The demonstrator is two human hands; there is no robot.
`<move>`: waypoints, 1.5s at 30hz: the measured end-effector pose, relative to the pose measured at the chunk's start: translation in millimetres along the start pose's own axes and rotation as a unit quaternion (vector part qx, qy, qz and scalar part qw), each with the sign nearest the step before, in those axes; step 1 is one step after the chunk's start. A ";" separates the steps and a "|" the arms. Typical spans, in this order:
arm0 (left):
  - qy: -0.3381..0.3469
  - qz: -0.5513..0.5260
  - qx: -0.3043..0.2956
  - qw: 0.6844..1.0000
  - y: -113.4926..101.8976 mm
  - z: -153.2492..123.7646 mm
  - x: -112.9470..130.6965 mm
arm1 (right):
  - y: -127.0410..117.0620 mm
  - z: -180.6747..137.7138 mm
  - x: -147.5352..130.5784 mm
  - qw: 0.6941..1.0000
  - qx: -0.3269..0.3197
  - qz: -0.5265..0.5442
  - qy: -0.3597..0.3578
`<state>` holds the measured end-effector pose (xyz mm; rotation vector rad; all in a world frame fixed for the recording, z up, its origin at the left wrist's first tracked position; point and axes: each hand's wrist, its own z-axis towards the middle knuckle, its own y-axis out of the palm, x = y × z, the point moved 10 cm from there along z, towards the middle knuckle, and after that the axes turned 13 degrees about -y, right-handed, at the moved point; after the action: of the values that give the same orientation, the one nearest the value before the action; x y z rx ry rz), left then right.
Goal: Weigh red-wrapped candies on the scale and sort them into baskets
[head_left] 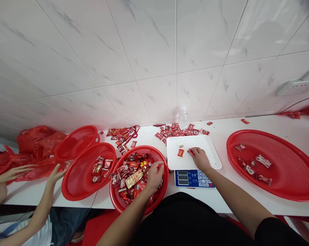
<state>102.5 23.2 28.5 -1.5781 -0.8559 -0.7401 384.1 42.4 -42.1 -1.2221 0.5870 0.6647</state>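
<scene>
My left hand (155, 176) is over the right side of a red basket (113, 195) heaped with red and gold wrapped snacks (134, 178). Its fingers are curled in, and whatever they may hold is hidden. On the white tray (208, 145) of a blue weighing scale (192, 178), the fingertips of my right hand (200, 159) are closed on a small red-wrapped candy (191, 152). Left of that hand, a red packet (180, 152) and a small tan piece (181, 146) lie on the tray.
Small red packets (176, 130) and a clear bottle (183, 118) are behind the scale. A wide red basket (285, 164) with a few packets stands right. Leftward are another red basket (77, 181), a tilted one (77, 141), red bags (36, 141) and a co-worker's hands (55, 174).
</scene>
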 end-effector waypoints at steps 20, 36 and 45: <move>-0.354 -0.407 -0.401 0.740 133.7 -46.7 17.4 | 19.4 -29.3 -62.4 0.826 0.084 0.517 0.207; -0.362 -0.368 -0.379 0.768 117.3 -40.7 0.8 | 9.7 -39.4 -88.0 0.820 0.107 0.535 0.172; -0.353 -0.463 -0.385 0.716 114.4 -36.8 11.1 | 17.4 -46.1 -116.8 0.801 -0.020 0.567 0.191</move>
<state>204.5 -22.8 -16.7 -2.1941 -2.2257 -1.3378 289.9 -15.5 19.8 -0.9453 1.7117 1.4356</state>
